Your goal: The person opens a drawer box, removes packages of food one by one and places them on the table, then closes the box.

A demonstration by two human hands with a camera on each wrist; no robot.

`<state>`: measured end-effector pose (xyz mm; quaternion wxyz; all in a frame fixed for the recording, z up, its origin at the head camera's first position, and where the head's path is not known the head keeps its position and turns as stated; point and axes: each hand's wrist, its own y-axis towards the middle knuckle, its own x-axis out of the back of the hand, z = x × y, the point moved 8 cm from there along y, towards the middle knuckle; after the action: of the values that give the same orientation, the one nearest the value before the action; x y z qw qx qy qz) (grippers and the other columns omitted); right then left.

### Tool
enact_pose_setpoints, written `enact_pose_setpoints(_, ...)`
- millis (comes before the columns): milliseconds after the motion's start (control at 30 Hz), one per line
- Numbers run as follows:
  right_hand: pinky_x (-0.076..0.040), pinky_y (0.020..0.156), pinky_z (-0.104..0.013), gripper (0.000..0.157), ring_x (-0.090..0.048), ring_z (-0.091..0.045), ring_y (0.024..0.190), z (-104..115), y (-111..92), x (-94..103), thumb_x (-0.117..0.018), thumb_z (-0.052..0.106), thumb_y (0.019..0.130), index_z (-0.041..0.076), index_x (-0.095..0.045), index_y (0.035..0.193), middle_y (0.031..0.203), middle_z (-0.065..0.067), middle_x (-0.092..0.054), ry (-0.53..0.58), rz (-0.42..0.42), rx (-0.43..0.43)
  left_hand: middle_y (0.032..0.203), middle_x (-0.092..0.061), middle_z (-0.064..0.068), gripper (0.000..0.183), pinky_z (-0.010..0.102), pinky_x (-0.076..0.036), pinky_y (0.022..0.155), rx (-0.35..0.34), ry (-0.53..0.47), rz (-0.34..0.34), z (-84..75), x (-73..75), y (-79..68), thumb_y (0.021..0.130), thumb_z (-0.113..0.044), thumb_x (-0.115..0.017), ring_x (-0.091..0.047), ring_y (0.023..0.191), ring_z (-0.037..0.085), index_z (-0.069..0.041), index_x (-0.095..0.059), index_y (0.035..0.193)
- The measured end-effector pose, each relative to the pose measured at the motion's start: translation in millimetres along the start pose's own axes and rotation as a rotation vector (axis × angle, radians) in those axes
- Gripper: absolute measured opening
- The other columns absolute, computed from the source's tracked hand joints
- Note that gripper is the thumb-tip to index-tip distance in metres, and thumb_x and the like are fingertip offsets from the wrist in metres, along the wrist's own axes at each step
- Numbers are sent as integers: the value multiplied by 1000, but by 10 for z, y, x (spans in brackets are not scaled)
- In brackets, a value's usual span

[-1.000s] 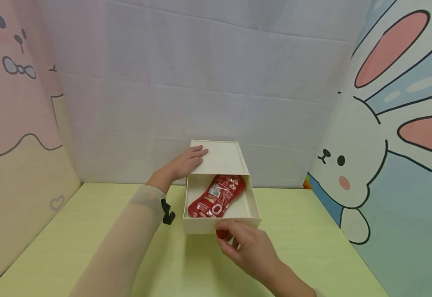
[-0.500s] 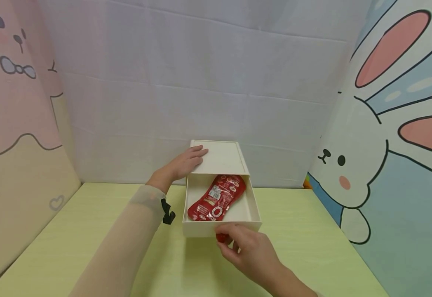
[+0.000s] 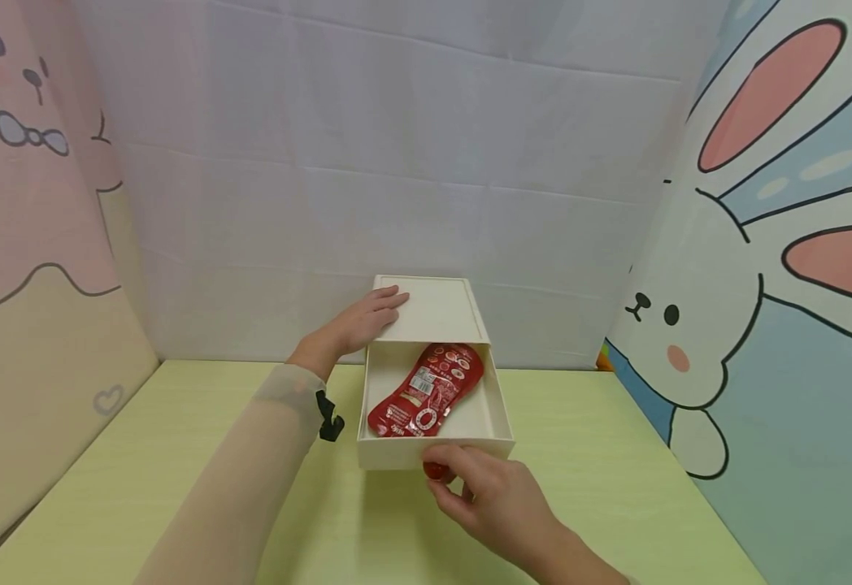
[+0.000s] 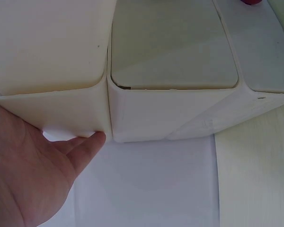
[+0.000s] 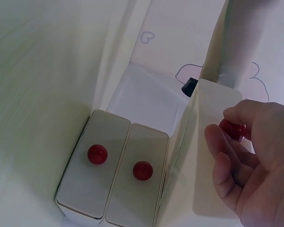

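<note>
A small white drawer cabinet [image 3: 441, 307] stands near the back wall, its top drawer [image 3: 397, 455] pulled out toward me. Inside lies a glossy red packet [image 3: 429, 390], narrow-waisted, with a barcode and printed pictures. My right hand [image 3: 495, 496] pinches the drawer's round red knob [image 5: 233, 128] between thumb and forefinger; the other fingers are bent. On the cabinet top, at its left edge, my left hand [image 3: 367, 319] rests with fingers extended. In the left wrist view part of this hand [image 4: 33, 165] lies along the cabinet's white side.
Two lower drawers, pushed in, carry red knobs of their own [image 5: 97, 154] in the right wrist view. The cabinet is on a pale green table [image 3: 602, 487]. A white cloth [image 3: 309, 179] hangs behind, with cartoon-printed panels [image 3: 704, 325] left and right.
The right hand has drawn the top drawer slightly farther out toward me, bringing more of the red packet into view. My left hand has stayed on the cabinet top.
</note>
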<state>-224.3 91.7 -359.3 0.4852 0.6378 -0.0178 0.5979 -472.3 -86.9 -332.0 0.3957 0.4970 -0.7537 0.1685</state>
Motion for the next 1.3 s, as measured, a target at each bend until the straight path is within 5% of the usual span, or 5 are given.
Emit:
enact_pose_setpoints(267, -50, 63, -5, 43, -73, 4, 81, 24, -25, 42, -88, 16, 93, 23, -71, 133, 109, 11, -81, 93, 40, 8, 186, -18, 11, 59, 59, -14, 139, -3, 10, 7, -8, 4, -18, 117, -33, -33, -12, 173, 38, -18, -34, 174)
enact_pose_setpoints(433, -49, 63, -4, 45, -67, 6, 74, 99, 41, 275, -86, 13, 93, 21, -72, 135, 102, 10, -82, 133, -38, 83, 185, -18, 11, 59, 59, -14, 139, -8, 12, 7, -11, -9, -4, 117, -33, -32, -12, 173, 38, -17, -34, 174)
enact_pose_setpoints(800, -53, 60, -17, 44, -66, -7, 78, -168, 500, 727, -84, 13, 92, 18, -74, 135, 100, 5, -76, -7, -166, 97, 185, -18, 12, 59, 60, -14, 139, -5, 20, 3, 14, -40, 25, 117, -33, -31, -12, 173, 39, -17, -33, 174)
enact_pose_setpoints(1100, -65, 82, -34, 48, -66, -20, 105, -509, 863, 557, -84, 22, 97, 21, -71, 143, 132, -7, -68, -99, 102, -28, 185, -17, 13, 60, 60, -14, 139, -2, 20, 2, 20, -45, 35, 117, -33, -31, -12, 172, 40, -16, -33, 174)
enact_pose_setpoints(1300, -62, 103, -48, 53, -62, -31, 128, -695, 934, 364, -85, 19, 95, 20, -70, 147, 146, -11, -64, -110, 286, -67, 185, -18, 12, 59, 61, -14, 138, -8, 17, 8, 6, -55, 37, 117, -34, -32, -12, 172, 40, -17, -34, 174)
